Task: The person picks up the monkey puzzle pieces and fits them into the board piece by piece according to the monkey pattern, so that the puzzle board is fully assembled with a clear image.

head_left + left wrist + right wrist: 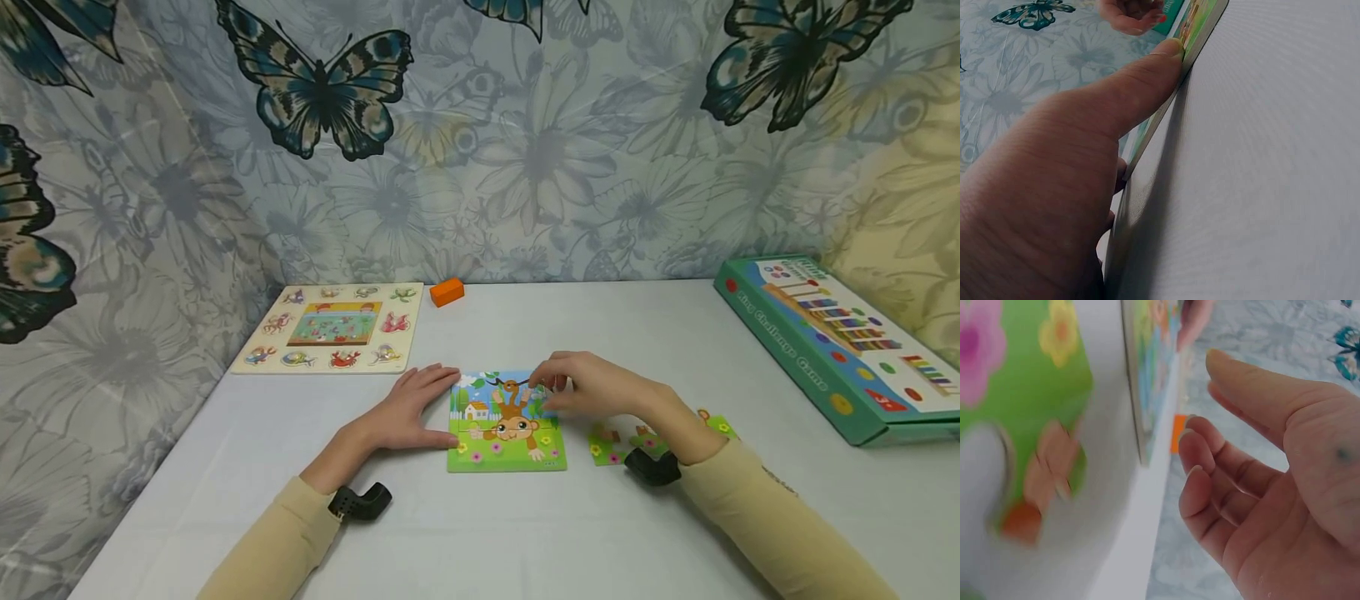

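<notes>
A monkey jigsaw puzzle (513, 429) lies on the white table, showing an upside-down monkey, a small house and flowers. Along its left side rests my left hand (408, 412), fingers spread; its thumb (1154, 69) touches the puzzle's edge in the left wrist view. My right hand (600, 385) is over the puzzle's upper right corner. In the right wrist view its fingers (1200, 450) are loosely bent, with a gap to the thumb and nothing between. Loose green puzzle pieces (606, 450) lie right of the puzzle, partly hidden by my right wrist and its black camera.
A wooden sea-animal board (412, 333) lies at the back left, with an orange block (447, 292) beside it. A green game box (840, 358) stands at the right edge. Butterfly-patterned cloth (480, 192) rises behind the white table (480, 542).
</notes>
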Tool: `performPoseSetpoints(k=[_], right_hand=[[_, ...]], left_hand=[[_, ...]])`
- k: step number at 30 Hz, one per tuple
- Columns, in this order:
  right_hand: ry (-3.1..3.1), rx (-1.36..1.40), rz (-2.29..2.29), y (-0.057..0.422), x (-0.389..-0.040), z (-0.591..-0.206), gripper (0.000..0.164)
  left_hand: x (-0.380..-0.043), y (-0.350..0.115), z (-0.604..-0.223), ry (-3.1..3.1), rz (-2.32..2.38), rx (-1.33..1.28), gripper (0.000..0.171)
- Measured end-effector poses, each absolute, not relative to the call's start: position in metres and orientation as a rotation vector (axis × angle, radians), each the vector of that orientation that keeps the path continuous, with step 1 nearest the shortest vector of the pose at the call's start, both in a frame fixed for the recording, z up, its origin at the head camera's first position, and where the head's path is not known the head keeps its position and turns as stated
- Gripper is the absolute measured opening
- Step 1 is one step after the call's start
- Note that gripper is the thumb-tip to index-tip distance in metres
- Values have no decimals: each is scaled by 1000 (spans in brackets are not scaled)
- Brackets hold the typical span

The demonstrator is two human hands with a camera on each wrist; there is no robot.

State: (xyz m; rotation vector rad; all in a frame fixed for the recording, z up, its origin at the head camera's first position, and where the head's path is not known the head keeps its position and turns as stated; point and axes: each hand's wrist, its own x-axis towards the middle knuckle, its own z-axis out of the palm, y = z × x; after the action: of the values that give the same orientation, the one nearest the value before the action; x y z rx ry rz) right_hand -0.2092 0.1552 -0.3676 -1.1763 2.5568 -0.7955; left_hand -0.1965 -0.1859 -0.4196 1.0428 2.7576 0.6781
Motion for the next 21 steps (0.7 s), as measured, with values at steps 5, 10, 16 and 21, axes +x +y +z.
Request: performPoseSetpoints(k=[5,10,16,21], right_hand=[[2572,-1136,-807,168,-210,-364,28],[2560,-1094,-824,183,-207,-363,29],[2531,-1056,-823,199,-199,-360,32],[2504,-1004,-829,213,-190,-366,33]], left_hand=[[-194,-187,-423,2755,676,1038,96],[-193,-187,-423,2756,676,1051,96],[-196,-187,-422,2761,668,1049,96],[-198,-186,-421,2763,661,1043,96]])
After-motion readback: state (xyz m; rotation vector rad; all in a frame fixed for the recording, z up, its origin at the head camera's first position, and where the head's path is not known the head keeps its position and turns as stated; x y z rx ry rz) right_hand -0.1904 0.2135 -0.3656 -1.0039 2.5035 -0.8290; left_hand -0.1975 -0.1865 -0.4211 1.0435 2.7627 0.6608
